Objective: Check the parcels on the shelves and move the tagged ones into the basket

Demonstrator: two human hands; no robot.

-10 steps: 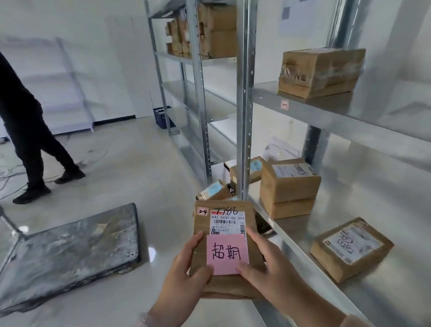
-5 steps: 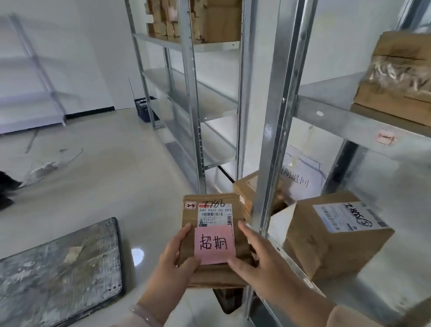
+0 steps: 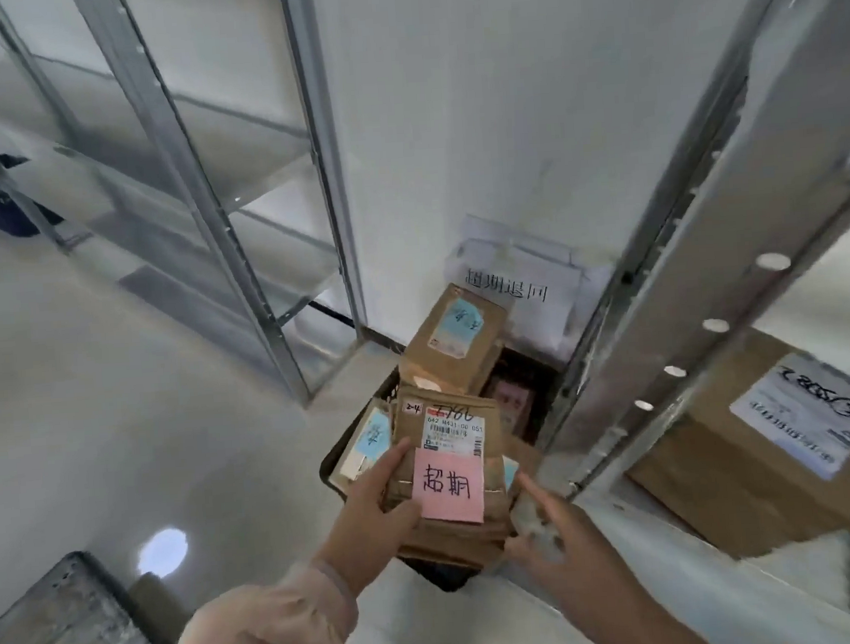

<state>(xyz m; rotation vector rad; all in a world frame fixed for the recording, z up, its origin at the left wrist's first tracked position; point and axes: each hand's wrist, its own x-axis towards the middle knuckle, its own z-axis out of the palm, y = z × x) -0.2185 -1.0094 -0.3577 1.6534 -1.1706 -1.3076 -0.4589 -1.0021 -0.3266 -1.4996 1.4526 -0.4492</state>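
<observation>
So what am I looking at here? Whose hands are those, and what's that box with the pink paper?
No machine here, just a person. The camera sits on their head and looks down, so you see their own two hands. The left hand grips a brown parcel with a pink note stuck on it. The right hand is beside the parcel's edge, too blurry to tell if it holds on. Underneath is a dark basket with a blue-labelled parcel and others inside. On the right is a metal shelf with a bigger box.
</observation>
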